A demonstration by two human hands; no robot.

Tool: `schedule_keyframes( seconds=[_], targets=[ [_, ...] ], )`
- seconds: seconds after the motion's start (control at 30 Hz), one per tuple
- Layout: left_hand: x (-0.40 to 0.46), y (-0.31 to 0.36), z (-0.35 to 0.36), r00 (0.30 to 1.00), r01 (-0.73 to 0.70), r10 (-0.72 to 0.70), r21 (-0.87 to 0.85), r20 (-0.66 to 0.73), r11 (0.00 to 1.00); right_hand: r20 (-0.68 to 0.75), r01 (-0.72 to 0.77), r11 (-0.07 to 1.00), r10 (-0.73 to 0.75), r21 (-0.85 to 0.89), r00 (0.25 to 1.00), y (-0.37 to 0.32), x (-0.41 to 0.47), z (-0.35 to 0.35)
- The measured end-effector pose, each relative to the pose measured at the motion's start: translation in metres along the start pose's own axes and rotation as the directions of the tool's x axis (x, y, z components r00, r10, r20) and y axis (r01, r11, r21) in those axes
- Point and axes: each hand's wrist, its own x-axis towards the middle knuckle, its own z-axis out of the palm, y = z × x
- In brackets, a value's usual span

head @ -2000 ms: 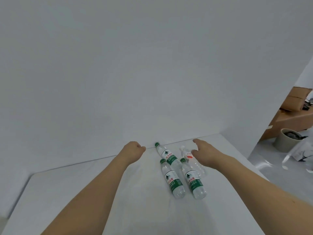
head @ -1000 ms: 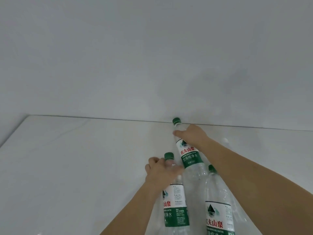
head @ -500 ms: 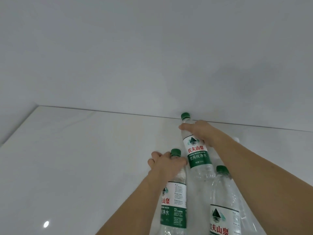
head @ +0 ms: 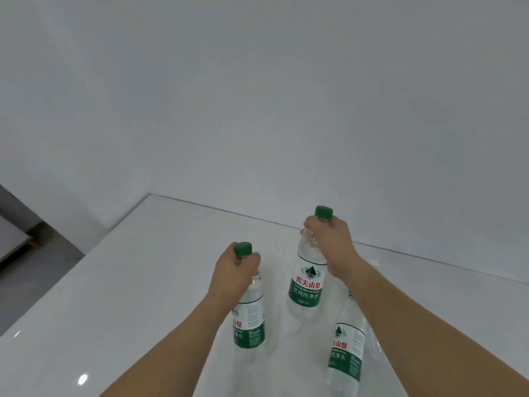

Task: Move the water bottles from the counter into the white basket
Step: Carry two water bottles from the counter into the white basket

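My left hand [head: 233, 270] grips the neck of a clear water bottle [head: 249, 325] with a green cap and green label, raised off the white counter [head: 120, 296]. Further right and higher, my right hand [head: 333, 243] holds a second green-capped bottle [head: 306, 285] by its neck, also lifted and tilted. A third green-label bottle [head: 345, 359] lies on the counter under my right forearm. A fourth, with a white cap [head: 375, 265], is mostly hidden behind that arm. No white basket is in view.
A plain white wall [head: 257, 96] runs along the counter's back edge. The counter's left edge drops to a grey floor [head: 31, 270], where a low pale platform corner shows at far left.
Both hands have closed on the necks of two bottles and lifted them from lying flat to hanging upright. The view has swung left, showing the counter's left edge.
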Motion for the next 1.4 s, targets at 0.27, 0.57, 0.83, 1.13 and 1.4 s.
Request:
schedule_keyframes(
  seconds=[0.27, 0.57, 0.83, 1.13, 1.4],
  targets=[
    [-0.082, 0.148, -0.111, 0.871, -0.381, 0.366, 0.022, -0.328, 0.924, 0.082, 0.300, 0.954, -0.299, 0.003, 0.951, -0.144, -0.114, 0.066],
    [-0.174, 0.189, -0.262, 0.699, -0.459, 0.402, 0.059, -0.591, 0.887, 0.292, 0.487, 0.873, -0.467, 0.004, 0.835, -0.222, -0.217, 0.166],
    [-0.281, 0.141, -0.408, 0.482, -0.404, 0.359, 0.161, -0.799, 0.900, 0.580, 0.510, 0.856, -0.459, 0.085, 0.673, -0.221, -0.325, 0.293],
    [-0.373, 0.069, -0.495, 0.343, -0.248, 0.240, 0.158, -0.908, 0.956, 0.772, 0.440, 0.885, -0.385, 0.153, 0.506, -0.194, -0.417, 0.389],
    [-0.397, 0.048, -0.555, 0.304, -0.304, 0.246, 0.150, -0.921, 0.941, 0.780, 0.451, 0.871, -0.417, 0.195, 0.467, -0.196, -0.453, 0.452]
  ],
)
